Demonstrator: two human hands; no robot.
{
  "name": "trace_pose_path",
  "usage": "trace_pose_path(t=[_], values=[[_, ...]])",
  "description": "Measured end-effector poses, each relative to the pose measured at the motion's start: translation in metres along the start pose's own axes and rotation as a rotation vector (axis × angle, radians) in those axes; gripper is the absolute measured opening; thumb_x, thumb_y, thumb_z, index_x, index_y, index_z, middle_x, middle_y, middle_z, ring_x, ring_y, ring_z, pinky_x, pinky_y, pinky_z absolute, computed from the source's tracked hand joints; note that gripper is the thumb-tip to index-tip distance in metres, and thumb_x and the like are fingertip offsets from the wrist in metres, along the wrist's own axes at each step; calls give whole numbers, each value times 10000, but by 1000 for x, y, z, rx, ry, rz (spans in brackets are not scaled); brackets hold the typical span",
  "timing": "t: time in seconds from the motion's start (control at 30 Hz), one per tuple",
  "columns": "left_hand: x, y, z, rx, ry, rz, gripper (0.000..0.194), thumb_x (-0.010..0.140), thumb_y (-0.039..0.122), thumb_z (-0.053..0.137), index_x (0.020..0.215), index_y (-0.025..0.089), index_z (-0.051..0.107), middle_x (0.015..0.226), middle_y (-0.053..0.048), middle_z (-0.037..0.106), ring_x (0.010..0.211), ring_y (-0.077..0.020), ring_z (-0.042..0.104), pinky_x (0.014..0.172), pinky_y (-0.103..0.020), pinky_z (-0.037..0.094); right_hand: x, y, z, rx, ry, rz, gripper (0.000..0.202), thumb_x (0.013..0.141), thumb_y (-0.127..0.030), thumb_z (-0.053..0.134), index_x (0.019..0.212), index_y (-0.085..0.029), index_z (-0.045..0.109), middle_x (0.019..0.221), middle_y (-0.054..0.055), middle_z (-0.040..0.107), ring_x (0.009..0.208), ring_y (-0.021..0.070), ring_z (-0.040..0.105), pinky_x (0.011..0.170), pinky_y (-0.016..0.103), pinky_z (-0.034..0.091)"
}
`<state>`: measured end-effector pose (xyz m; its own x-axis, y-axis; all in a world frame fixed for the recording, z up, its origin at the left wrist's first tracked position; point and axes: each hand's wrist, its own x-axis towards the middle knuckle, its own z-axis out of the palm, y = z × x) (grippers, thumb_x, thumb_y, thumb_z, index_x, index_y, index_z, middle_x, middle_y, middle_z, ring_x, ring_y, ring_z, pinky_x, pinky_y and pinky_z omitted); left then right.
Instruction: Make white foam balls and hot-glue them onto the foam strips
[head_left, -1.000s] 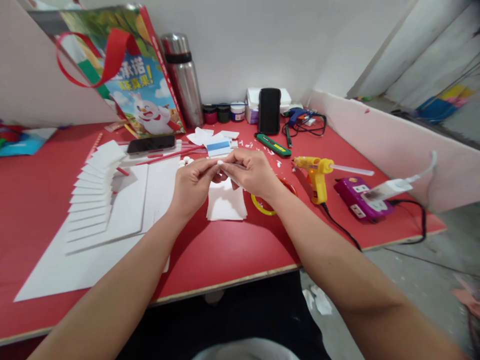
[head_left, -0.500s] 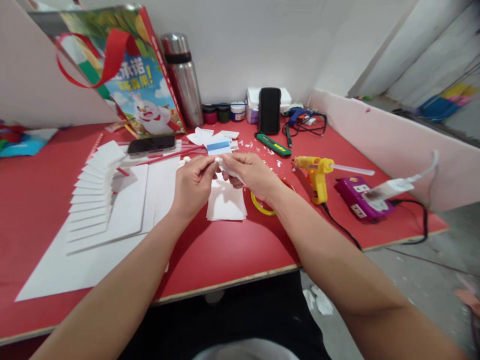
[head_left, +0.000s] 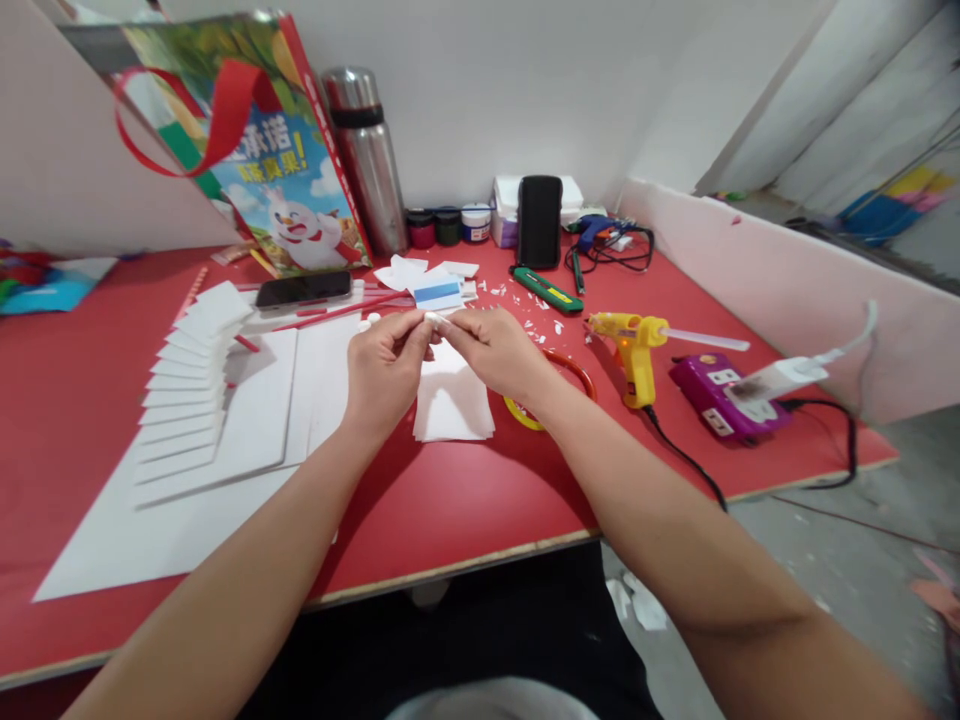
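A small rolled piece of white paper [head_left: 436, 320] is pinched between the fingertips of both hands, above the middle of the table. My left hand [head_left: 384, 370] grips one end with thumb and forefinger. At the other end, my right hand [head_left: 501, 355] has its fingers closed on the same piece, hiding part of it. Below them lies a stack of white paper sheets [head_left: 454, 412]. A few little white rolls [head_left: 369, 322] sit just behind my left hand. Partly covered by my right forearm is a yellow and red ring [head_left: 525, 416].
On the left, stepped white boards [head_left: 180, 410] lie over a larger white sheet. A phone [head_left: 304, 290], printed bag [head_left: 300, 190] and steel flask [head_left: 367, 160] stand behind. To the right are a green cutter [head_left: 547, 290], yellow glue gun [head_left: 634, 350] and purple power strip [head_left: 727, 395].
The white strip that hung from my right fingers is now mostly hidden, with a short roll showing between the fingertips. Both hands stay nearly in place; the right fingers have curled in.
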<state>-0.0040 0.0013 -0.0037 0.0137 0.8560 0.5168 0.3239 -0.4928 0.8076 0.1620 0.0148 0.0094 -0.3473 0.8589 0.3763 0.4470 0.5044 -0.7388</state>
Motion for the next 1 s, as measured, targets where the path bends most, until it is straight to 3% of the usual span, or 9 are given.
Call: trace_pose_path(t=[0.17, 0.37, 0.5, 0.7, 0.87, 1.0], values=[[-2, 4, 0, 244, 32, 208, 213, 998, 293, 584, 899, 227, 760, 768, -42, 708, 718, -183, 625, 722, -331, 508, -3, -7, 3, -157, 24, -88, 360, 1024, -268, 441, 669, -208, 446, 702, 26, 572, 691, 150, 500, 671, 300, 346], [-7, 1, 3, 349, 62, 362, 290, 1015, 256, 521, 1156, 203, 768, 972, -84, 757, 833, -187, 675, 801, -328, 545, -3, -9, 0, -61, 40, -121, 418, 1049, -368, 436, 660, -216, 428, 667, 12, 529, 667, 151, 469, 644, 296, 339], [-8, 3, 4, 234, 29, 327, 285, 1011, 242, 539, 1159, 211, 780, 976, -80, 762, 819, -166, 685, 797, -312, 566, -2, -7, -3, -13, 44, -97, 395, 1055, -408, 427, 723, -209, 510, 743, 37, 617, 726, 172, 551, 699, 298, 388], [2, -3, -3, -105, -68, 82, 199, 917, 384, 715, 981, 231, 826, 894, -46, 769, 687, -144, 685, 674, -283, 606, -1, -1, -7, -161, -62, -131, 316, 1047, -278, 420, 768, -199, 543, 814, 62, 664, 763, 178, 566, 742, 306, 395], [3, -1, -6, 35, -120, 162, 240, 974, 378, 635, 1032, 222, 808, 941, -71, 765, 780, -167, 692, 733, -301, 596, 0, 0, -4, -154, -50, -136, 351, 1061, -314, 416, 770, -190, 565, 797, 56, 650, 748, 173, 553, 725, 307, 379], [1, 5, -6, 102, -99, 180, 198, 975, 327, 632, 1026, 219, 790, 932, -65, 768, 824, -182, 697, 793, -313, 575, 1, -4, -3, 44, -54, 11, 461, 1050, -409, 472, 659, -180, 559, 683, 23, 610, 641, 135, 519, 648, 276, 380]])
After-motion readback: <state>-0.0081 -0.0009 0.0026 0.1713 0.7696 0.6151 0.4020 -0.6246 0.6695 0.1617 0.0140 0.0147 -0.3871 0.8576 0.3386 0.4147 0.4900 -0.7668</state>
